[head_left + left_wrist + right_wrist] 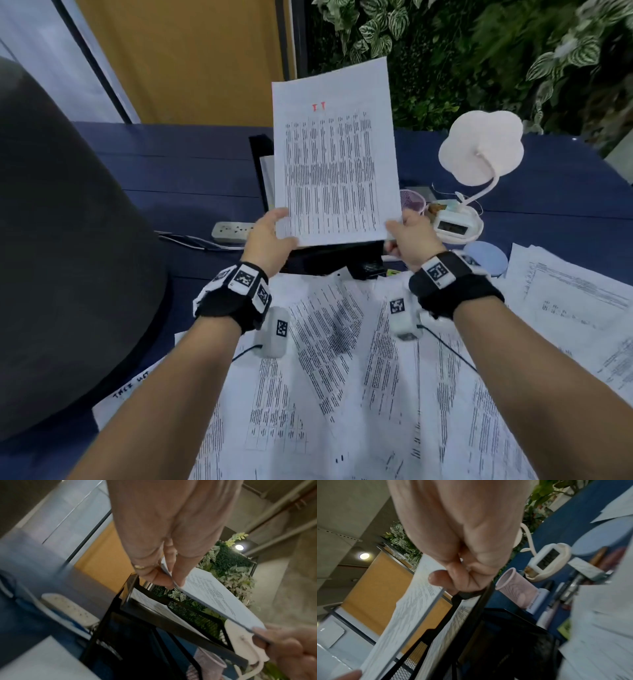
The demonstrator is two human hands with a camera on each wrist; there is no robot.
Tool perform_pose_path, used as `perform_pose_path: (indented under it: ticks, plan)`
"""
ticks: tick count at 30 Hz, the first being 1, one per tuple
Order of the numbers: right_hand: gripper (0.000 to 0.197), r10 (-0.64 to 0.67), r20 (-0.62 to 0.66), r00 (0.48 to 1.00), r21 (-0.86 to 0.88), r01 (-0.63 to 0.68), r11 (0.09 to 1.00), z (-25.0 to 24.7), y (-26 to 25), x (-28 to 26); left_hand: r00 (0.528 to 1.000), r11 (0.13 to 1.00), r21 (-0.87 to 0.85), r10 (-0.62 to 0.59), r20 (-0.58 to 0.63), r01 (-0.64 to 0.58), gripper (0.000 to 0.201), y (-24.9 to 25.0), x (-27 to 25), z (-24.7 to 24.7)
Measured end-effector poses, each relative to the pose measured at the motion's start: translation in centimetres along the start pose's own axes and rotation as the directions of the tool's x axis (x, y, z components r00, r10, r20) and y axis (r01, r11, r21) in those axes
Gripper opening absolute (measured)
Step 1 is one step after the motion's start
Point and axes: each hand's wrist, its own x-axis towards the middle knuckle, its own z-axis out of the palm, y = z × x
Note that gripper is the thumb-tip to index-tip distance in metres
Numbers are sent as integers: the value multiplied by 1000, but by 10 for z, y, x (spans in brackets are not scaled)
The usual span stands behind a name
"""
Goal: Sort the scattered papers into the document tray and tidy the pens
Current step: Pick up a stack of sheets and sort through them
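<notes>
At the left of the head view, the left hand [268, 236] pinches the lower left corner of a thin stack of white printed sheets with a red mark at the top [334, 154]; its thumb lies on the printed face and its fingers are curled behind. In the left wrist view the thumb and a fingertip close on the stack's edge. The left forearm reaches up from the lower left of the frame, a black wrist strap with white coded tags around it.

The stack stands nearly upright in the centre of the frame, above the black mesh document tray [263, 171], which already holds paper in its top tier. The stack's lower edge is just over the tray's front.

The right hand [409, 236] grips the lower right corner, thumb on the front and fingers folded behind. Its forearm comes from the lower right.

Loose printed papers [329, 377] cover the blue tabletop [191, 164] in the lower half of the frame, beneath both forearms. To the right of the tray stands a pink mesh pen cup [412, 200], then a white flower-shaped desk lamp [479, 150]. A white power strip [233, 231] lies to the left of the tray.
</notes>
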Motion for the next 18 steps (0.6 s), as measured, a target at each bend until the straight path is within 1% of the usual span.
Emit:
perform_pose_path:
  ticks: [2, 4, 5, 7, 9, 10, 11, 12, 13, 15, 17, 18]
  plan:
    - [12, 3, -15, 1000, -14, -3, 1000, 6, -14, 20, 999, 990, 140, 29, -40, -23, 53, 1, 15, -3]
    - [13, -6, -16, 1000, -33, 5, 999, 12, -23, 36, 994, 964, 260, 81, -74, -60, 51, 4, 28, -5]
    - [15, -4, -14, 1000, -59, 3, 998, 16, -27, 42, 990, 934, 347, 115, -78, -81, 50, 4, 32, -5]
    - [19, 14, -17, 1000, -134, -16, 991, 21, -28, 51, 984, 819, 565, 163, -66, -98, 47, 4, 37, -4]
    - [18, 37, -24, 999, -188, -41, 981, 25, -24, 60, 980, 646, 756, 198, -36, -102, 41, 3, 36, -2]
    - [18, 43, -28, 999, -219, -48, 975, 26, -21, 63, 976, 551, 827, 216, -8, -115, 38, 1, 35, 0]
    - [16, 44, -34, 998, -286, -52, 957, 27, -18, 66, 974, 466, 875, 225, 22, -127, 37, 0, 33, 2]
    - [14, 30, -42, 999, -381, -44, 923, 29, -13, 70, 975, 407, 904, 219, 44, -132, 39, -3, 32, 5]
    - [14, 6, -53, 999, -502, -32, 864, 31, -12, 70, 978, 367, 921, 199, 61, -132, 40, -7, 31, 7]
    - [30, -57, -87, 995, -694, -19, 720, 35, -7, 73, 985, 316, 938, 140, 98, -138, 42, -15, 30, 9]
    - [47, -106, -81, 991, -821, -6, 571, 35, -5, 70, 985, 278, 947, 105, 136, -160, 45, -22, 30, 11]
    - [48, -107, -57, 993, -864, 5, 504, 34, -2, 69, 983, 273, 946, 103, 151, -174, 46, -24, 29, 11]
